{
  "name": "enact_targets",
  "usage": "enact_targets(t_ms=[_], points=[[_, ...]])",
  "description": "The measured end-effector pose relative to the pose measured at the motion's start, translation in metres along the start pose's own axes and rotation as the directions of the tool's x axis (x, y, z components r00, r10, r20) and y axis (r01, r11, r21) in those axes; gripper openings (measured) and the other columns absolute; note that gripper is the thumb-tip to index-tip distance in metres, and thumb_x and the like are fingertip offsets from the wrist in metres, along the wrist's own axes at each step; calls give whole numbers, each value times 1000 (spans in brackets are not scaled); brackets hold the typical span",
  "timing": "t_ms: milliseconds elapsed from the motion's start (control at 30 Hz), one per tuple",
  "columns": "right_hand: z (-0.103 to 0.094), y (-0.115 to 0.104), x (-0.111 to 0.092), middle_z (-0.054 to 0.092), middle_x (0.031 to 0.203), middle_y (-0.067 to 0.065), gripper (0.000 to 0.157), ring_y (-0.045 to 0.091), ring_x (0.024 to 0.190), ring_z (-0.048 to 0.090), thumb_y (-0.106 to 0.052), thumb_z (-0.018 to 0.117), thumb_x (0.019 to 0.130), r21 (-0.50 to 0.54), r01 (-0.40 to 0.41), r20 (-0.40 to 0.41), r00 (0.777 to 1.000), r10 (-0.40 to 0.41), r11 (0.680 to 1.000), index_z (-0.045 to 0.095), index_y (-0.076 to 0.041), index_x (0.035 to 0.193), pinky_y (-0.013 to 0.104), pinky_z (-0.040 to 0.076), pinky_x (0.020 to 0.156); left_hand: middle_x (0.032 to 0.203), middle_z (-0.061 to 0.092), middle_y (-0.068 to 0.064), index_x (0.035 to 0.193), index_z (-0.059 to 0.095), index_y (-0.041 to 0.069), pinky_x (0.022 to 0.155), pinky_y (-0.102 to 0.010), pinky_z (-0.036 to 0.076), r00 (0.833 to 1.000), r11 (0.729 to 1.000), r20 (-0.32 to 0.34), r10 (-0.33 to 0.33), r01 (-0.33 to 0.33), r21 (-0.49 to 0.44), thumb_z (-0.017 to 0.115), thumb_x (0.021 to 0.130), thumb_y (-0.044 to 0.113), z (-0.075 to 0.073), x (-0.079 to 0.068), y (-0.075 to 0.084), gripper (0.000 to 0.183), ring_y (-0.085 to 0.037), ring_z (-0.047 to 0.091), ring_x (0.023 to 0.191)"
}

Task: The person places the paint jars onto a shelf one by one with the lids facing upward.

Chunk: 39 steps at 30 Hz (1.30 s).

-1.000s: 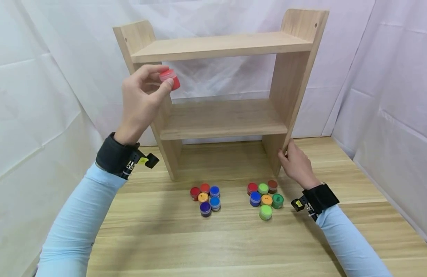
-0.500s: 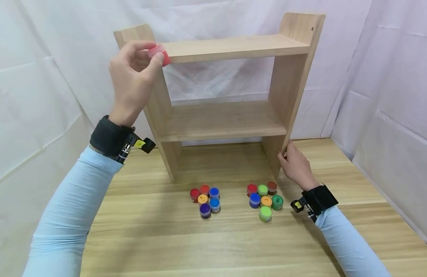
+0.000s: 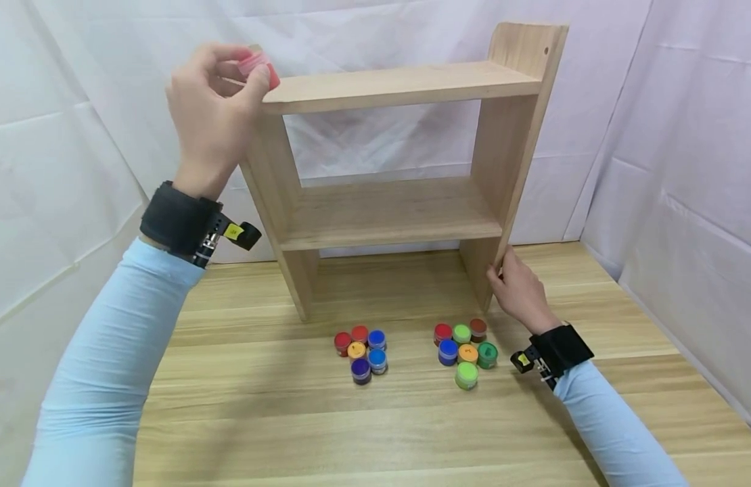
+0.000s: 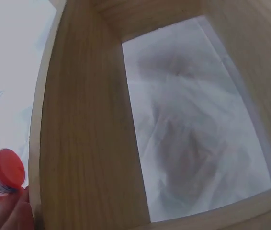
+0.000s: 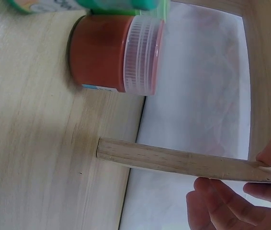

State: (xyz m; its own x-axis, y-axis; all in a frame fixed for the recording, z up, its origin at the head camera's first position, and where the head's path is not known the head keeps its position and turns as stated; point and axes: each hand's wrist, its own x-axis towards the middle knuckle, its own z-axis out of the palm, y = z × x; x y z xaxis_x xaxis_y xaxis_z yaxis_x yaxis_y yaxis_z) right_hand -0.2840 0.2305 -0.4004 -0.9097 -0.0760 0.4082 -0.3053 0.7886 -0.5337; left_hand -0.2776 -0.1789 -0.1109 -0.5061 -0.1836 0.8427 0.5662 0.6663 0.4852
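Observation:
My left hand (image 3: 214,115) pinches a small red paint jar (image 3: 258,65) with a clear screw lid between thumb and fingers. The hand is at the left end of the top board of a wooden shelf (image 3: 400,84), hiding the shelf's upper left corner. In the left wrist view the red jar (image 4: 9,168) shows beside the board's edge. Low on the shelf's right side, my right hand (image 3: 521,289) grips the front edge of the side panel (image 5: 188,162), thumb on one face and fingers on the other.
On the table (image 3: 375,433), in front of the shelf, several paint jars stand in two clusters, one with a purple jar (image 3: 361,370), one with a light green jar (image 3: 466,375). A brown jar (image 5: 102,53) is near the right hand. White cloth (image 3: 674,169) hangs behind and at the sides.
My left hand has risen and moved left with the red paint jar, from in front of the upper opening to the top board's left end. The right hand keeps its grip on the panel.

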Motion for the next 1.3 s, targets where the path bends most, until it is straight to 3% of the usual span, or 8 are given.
enact_targets(t_ms=[200,333,500,600,733,967,1300], points=[[2,1,1,47,131,29,58,43,104,56,-24,42,100,-2,-2,-4,1000,2,1000,23,3,147,46,52,60,94,70,5,109,70,18,70,-18,34,1000,980,22,4,-8,201,58,82,45,-1,10,5,41,-3,56,71],[3,0,2,47,131,29,58,42,103,56,-24,42,100,-5,-7,-5,1000,7,1000,24,3,147,46,52,59,100,70,2,114,70,16,72,-21,32,998,938,62,17,-38,344,53,84,48,0,15,10,46,-10,59,81],[4,0,4,50,127,27,54,40,100,59,-24,42,99,-11,3,-15,1000,-3,1000,28,3,144,44,52,56,96,71,-1,109,72,15,59,-25,27,992,873,104,68,-109,476,48,87,47,2,18,15,46,-19,63,85],[4,1,5,53,122,26,51,39,95,61,-24,42,99,-23,9,-22,1000,-10,1000,33,4,140,42,51,53,97,71,-1,108,73,15,56,-29,27,988,841,148,47,-119,528,47,87,47,3,19,17,46,-22,63,87],[5,0,4,53,122,26,50,38,93,62,-24,42,99,-19,9,-19,1000,-9,1000,33,4,140,40,50,50,93,70,-5,104,74,14,51,-34,27,981,815,188,43,-143,561,47,88,43,4,19,17,43,-27,59,81],[5,-1,4,53,123,26,51,38,94,61,-24,42,99,-26,8,-21,1000,-9,1000,33,4,140,41,51,52,77,65,-9,92,74,9,46,-36,24,973,777,211,91,-202,596,43,89,37,5,17,17,42,-29,51,68],[4,-2,5,52,122,27,48,38,92,62,-24,41,99,-28,11,-24,1000,-12,1000,34,6,137,40,50,50,90,68,-12,109,71,8,48,-35,24,971,774,219,91,-207,598,42,93,38,5,13,18,44,-33,54,73]])
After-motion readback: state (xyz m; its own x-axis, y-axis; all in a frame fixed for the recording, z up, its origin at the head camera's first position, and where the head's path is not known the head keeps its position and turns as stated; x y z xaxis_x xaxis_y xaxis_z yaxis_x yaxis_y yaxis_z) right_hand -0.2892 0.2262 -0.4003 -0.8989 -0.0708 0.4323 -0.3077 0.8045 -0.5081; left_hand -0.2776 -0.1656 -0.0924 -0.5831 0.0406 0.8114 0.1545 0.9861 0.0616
